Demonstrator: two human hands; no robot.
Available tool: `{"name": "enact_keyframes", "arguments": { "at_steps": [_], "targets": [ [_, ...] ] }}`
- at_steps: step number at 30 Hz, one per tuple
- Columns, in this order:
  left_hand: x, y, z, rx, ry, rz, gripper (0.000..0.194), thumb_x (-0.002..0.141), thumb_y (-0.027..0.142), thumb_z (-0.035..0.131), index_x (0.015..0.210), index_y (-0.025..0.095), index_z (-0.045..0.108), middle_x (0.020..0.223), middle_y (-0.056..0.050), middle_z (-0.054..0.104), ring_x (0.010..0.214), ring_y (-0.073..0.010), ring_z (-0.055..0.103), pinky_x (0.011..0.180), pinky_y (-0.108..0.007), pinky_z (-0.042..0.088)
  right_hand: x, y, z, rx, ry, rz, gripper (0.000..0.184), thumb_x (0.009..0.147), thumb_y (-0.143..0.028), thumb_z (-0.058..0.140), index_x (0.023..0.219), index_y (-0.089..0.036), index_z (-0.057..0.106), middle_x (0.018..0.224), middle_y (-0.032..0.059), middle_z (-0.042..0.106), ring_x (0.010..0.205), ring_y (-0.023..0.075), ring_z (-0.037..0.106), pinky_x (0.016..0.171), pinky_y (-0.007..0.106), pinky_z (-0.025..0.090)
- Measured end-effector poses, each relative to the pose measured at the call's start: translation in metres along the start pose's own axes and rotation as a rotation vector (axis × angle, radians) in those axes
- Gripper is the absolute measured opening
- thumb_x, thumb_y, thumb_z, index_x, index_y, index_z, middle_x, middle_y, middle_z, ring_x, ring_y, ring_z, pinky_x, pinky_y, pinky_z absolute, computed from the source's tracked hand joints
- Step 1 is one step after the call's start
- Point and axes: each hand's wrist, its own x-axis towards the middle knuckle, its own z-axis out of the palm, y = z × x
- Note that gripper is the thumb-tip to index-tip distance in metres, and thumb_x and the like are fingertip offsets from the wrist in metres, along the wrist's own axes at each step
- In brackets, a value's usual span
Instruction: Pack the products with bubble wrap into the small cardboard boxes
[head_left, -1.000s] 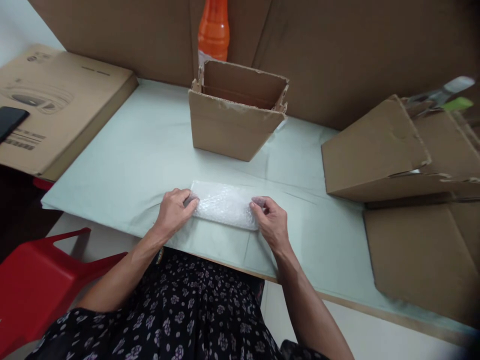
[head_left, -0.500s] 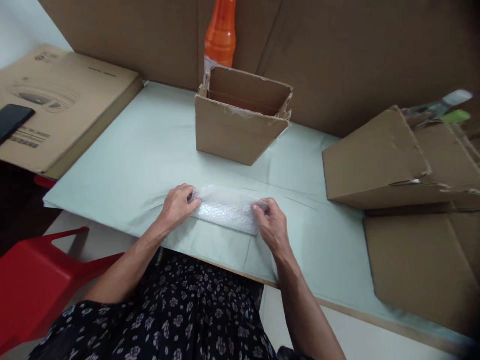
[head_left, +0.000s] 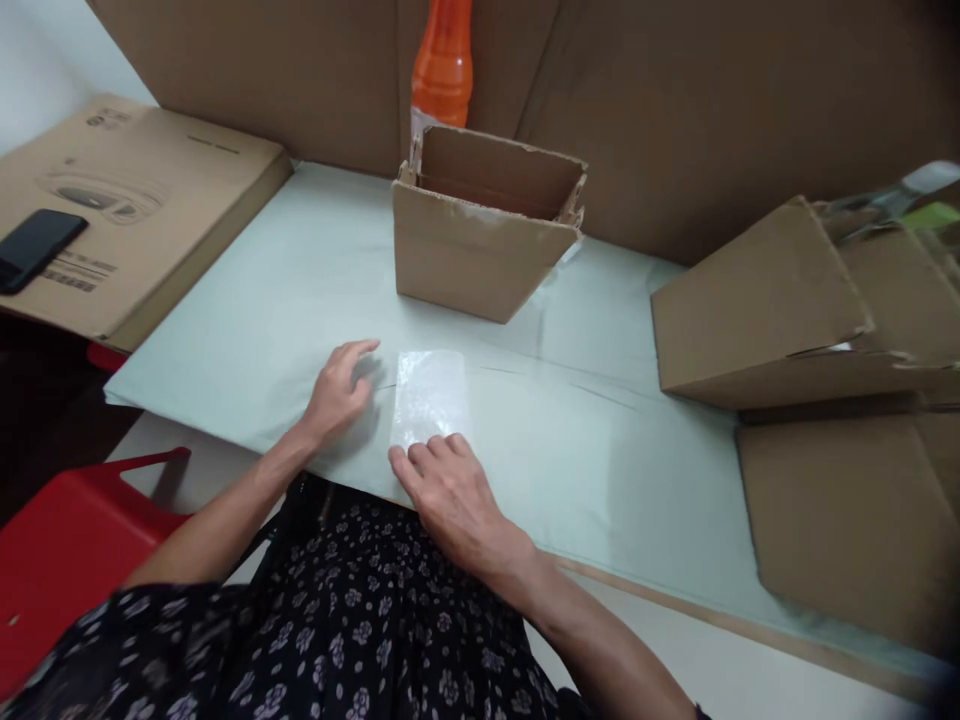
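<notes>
A folded piece of clear bubble wrap [head_left: 431, 392] lies on the pale green cloth in front of me, its long side pointing away from me. My right hand [head_left: 454, 495] grips its near edge, with the fingers curled over the top and the thumb side by the left corner. The underside of that grip is hidden. To the left of the wrap, my left hand [head_left: 339, 395] is apart from it, thumb and fingers spread with nothing between them.
An open-topped cardboard box [head_left: 480, 255] stands beyond the wrap, an orange bottle [head_left: 442, 75] behind it. Cardboard boxes [head_left: 757, 300] fill the right side. At left, a phone [head_left: 41, 248] lies on a flat carton [head_left: 202, 190]; a red stool [head_left: 82, 560] is below.
The bubble wrap has turned from lying crosswise to pointing away from me. My left hand has let go of it. My right hand has moved left and nearer, onto its near edge.
</notes>
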Motion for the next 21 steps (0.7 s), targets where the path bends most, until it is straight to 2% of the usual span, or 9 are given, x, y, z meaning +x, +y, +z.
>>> {"name": "enact_keyframes", "arguments": {
  "at_steps": [2,4,6,8,10,12,15,18,21],
  "targets": [
    [-0.031,0.005,-0.025,-0.001,-0.110,0.194,0.064,0.075,-0.003,0.044,0.133,0.021,0.058,0.135,-0.009,0.064,0.133,-0.0244,0.055,0.115,-0.051,0.045,0.002,-0.007,0.022,0.045,-0.097,0.009,0.022,0.091,-0.004,0.053,0.108,-0.011,0.064,0.082,0.0067,0.067,0.076,0.0223,0.055,0.070,0.038,0.040],
    [-0.054,0.016,-0.038,-0.042,-0.281,0.333,0.076,0.073,-0.004,0.043,0.144,0.023,0.050,0.143,-0.009,0.059,0.140,-0.0247,0.049,0.116,-0.052,0.044,0.000,-0.011,0.033,0.119,-0.164,0.035,0.016,0.093,-0.007,0.054,0.102,-0.013,0.064,0.085,0.0075,0.068,0.078,0.0224,0.056,0.073,0.038,0.040],
    [-0.065,0.026,-0.039,-0.082,-0.427,0.374,0.084,0.072,-0.002,0.045,0.151,0.022,0.040,0.147,-0.011,0.056,0.143,-0.0260,0.047,0.115,-0.051,0.045,-0.004,-0.010,0.032,0.271,-0.168,0.043,0.009,0.096,-0.014,0.057,0.102,-0.016,0.064,0.093,0.0079,0.071,0.084,0.0225,0.059,0.077,0.038,0.042],
    [-0.067,0.029,-0.033,-0.094,-0.507,0.372,0.081,0.072,0.001,0.048,0.150,0.019,0.041,0.144,-0.014,0.058,0.139,-0.0274,0.050,0.112,-0.051,0.047,-0.010,-0.003,0.025,0.471,-0.078,0.043,0.013,0.099,-0.024,0.060,0.110,-0.018,0.064,0.102,0.0071,0.073,0.092,0.0223,0.063,0.082,0.038,0.044],
    [-0.063,0.027,-0.024,-0.100,-0.547,0.373,0.073,0.071,0.002,0.049,0.142,0.018,0.050,0.136,-0.013,0.063,0.131,-0.0277,0.055,0.109,-0.051,0.048,-0.020,0.009,0.016,0.595,0.075,0.085,0.019,0.100,-0.026,0.060,0.118,-0.020,0.063,0.108,0.0061,0.075,0.096,0.0210,0.066,0.085,0.037,0.046],
    [-0.058,0.023,-0.019,-0.117,-0.573,0.367,0.068,0.068,0.002,0.049,0.134,0.018,0.057,0.130,-0.012,0.066,0.125,-0.0276,0.057,0.108,-0.052,0.047,-0.031,0.022,0.012,0.570,0.157,0.168,0.023,0.100,-0.018,0.056,0.122,-0.020,0.062,0.110,0.0066,0.075,0.097,0.0204,0.067,0.086,0.038,0.048],
    [-0.052,0.018,-0.018,-0.133,-0.606,0.343,0.067,0.066,0.003,0.048,0.129,0.018,0.061,0.127,-0.011,0.066,0.122,-0.0269,0.057,0.108,-0.050,0.045,-0.048,0.033,0.014,0.439,0.013,0.168,0.034,0.095,-0.011,0.054,0.126,-0.018,0.063,0.124,0.0115,0.072,0.111,0.0255,0.066,0.090,0.043,0.049],
    [-0.051,0.017,-0.020,-0.131,-0.639,0.333,0.065,0.066,0.004,0.048,0.128,0.019,0.062,0.127,-0.010,0.066,0.123,-0.0266,0.056,0.109,-0.050,0.043,-0.062,0.031,0.021,0.380,-0.153,0.092,0.043,0.090,-0.023,0.061,0.133,-0.017,0.061,0.145,0.0169,0.058,0.130,0.0343,0.055,0.098,0.053,0.047],
    [-0.051,0.017,-0.022,-0.148,-0.655,0.337,0.061,0.068,0.008,0.050,0.126,0.019,0.063,0.130,-0.011,0.064,0.126,-0.0277,0.055,0.111,-0.051,0.042,-0.068,0.024,0.029,0.314,-0.145,0.081,0.046,0.091,-0.030,0.064,0.135,-0.015,0.059,0.150,0.0194,0.053,0.135,0.0366,0.051,0.099,0.055,0.048]
  ]
}}
